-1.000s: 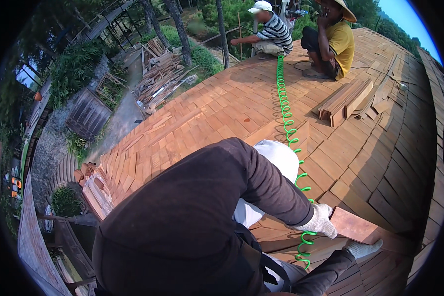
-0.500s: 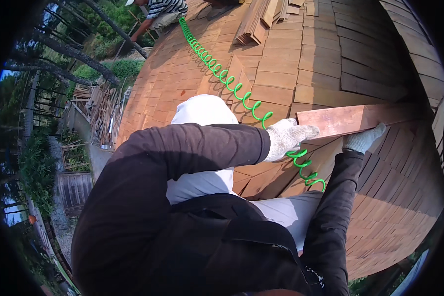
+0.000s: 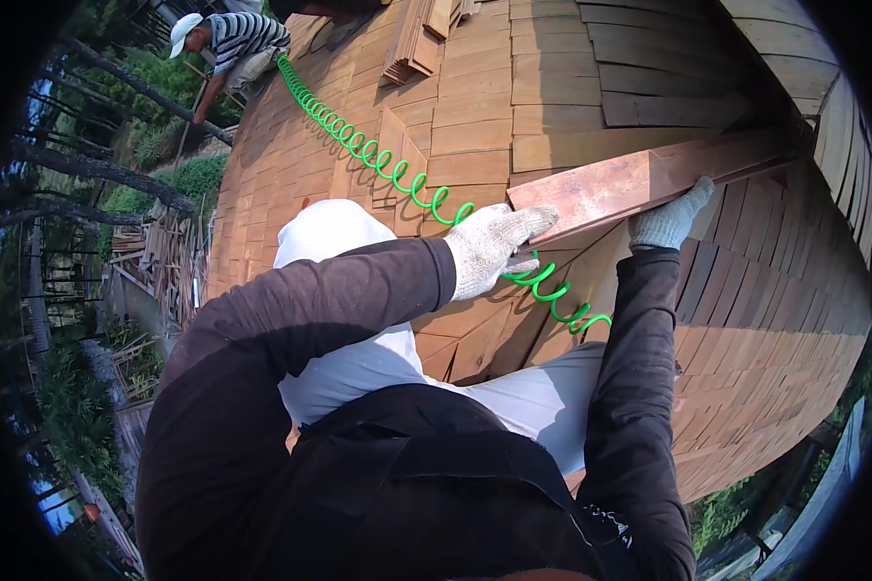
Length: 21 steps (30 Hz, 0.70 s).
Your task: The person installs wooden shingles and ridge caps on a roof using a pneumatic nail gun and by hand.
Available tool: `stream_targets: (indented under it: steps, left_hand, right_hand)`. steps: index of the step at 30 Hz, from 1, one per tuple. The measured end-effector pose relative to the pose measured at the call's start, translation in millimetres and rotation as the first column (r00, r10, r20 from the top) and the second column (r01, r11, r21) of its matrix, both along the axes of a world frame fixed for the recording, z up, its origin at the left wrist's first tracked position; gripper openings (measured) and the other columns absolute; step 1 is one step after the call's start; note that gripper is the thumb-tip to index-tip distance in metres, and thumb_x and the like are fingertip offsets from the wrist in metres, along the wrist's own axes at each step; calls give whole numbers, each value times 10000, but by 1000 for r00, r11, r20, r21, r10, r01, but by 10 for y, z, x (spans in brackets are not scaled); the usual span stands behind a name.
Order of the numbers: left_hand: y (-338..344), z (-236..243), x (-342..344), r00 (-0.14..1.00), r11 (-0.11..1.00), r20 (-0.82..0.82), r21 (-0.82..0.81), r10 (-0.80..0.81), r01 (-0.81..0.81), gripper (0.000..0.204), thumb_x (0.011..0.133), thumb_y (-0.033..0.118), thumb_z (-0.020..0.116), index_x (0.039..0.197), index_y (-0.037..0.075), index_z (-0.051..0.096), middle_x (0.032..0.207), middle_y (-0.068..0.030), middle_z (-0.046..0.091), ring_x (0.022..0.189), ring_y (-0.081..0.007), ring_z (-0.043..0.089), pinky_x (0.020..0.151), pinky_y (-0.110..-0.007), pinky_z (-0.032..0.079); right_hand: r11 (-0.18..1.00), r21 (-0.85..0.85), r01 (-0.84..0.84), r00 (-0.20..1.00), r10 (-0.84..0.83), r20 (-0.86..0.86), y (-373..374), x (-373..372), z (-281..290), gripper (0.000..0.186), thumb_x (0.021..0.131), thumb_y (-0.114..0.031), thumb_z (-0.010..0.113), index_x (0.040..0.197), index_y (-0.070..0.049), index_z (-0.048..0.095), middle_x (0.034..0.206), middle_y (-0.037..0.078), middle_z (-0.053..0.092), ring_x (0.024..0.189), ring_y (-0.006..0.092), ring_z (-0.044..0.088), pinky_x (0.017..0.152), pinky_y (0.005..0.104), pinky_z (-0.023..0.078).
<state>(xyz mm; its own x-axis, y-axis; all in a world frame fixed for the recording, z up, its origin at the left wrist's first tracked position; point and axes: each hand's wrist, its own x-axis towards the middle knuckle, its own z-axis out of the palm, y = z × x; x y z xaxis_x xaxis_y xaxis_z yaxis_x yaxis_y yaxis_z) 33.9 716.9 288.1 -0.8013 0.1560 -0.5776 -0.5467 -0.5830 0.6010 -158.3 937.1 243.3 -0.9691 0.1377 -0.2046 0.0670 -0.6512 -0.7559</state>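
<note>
My left hand (image 3: 489, 250), in a white knit glove, is closed round the near left end of a reddish-brown wooden plank (image 3: 586, 189), which looks like a few layers. My gloved right hand (image 3: 670, 215) grips the plank's lower edge farther right, fingertips against the wood. The plank slants up to the right, its far end in shadow. A green coiled hose (image 3: 363, 147) runs below my hands across the shingled roof (image 3: 475, 126). My bent knees in pale trousers (image 3: 533, 387) sit under my arms.
At the upper left a crouching person in a striped shirt (image 3: 242, 39) reaches down near the roof edge. A stack of loose shingles (image 3: 417, 44) lies upslope. A raised row of shingles (image 3: 843, 165) borders the right. Trees (image 3: 107, 174) and piled timber (image 3: 160, 257) are beyond the left edge.
My view has turned and tilted, so the roof and other people sit farther left and higher. Both hands still hold the plank, which appears higher and farther left than half a second ago.
</note>
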Motion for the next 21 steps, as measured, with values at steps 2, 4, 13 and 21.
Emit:
stream_targets:
  steps: [2,4,13,21]
  left_hand:
    - [-4,1,-14,1000,1000,7,-10,-6,6,320,968,278,754,1200,94,631,1137,-20,615,1028,-136,615,994,-411,565]
    - [3,-45,-37,999,999,16,-43,-31,31,340,976,270,745,1235,86,625,1160,-26,627,1032,-138,621,967,-408,573]
    - [9,-35,-33,996,999,-91,34,18,-15,391,998,200,712,1346,93,569,1289,-67,624,1146,-198,625,970,-502,548]
    - [-4,7,-22,990,999,-141,40,6,-1,406,1009,162,681,1384,84,547,1365,-100,599,1240,-252,600,1066,-611,474]
  right_hand:
    - [1000,-15,-11,1000,11,-1,26,-16,-48,719,1019,-667,395,1483,-125,484,1475,92,548,1324,307,541,1141,439,424]
    - [999,-46,-21,1000,21,11,47,-33,-87,731,1021,-668,391,1491,-114,472,1482,106,538,1326,312,538,1145,441,422]
    - [993,-77,85,996,-83,36,-8,-11,-87,773,1007,-653,522,1504,-65,456,1446,145,570,1253,320,598,1089,420,489]
    - [980,-184,80,997,-82,-3,7,52,11,752,1031,-613,506,1484,-13,472,1414,148,594,1232,282,619,1076,370,489]
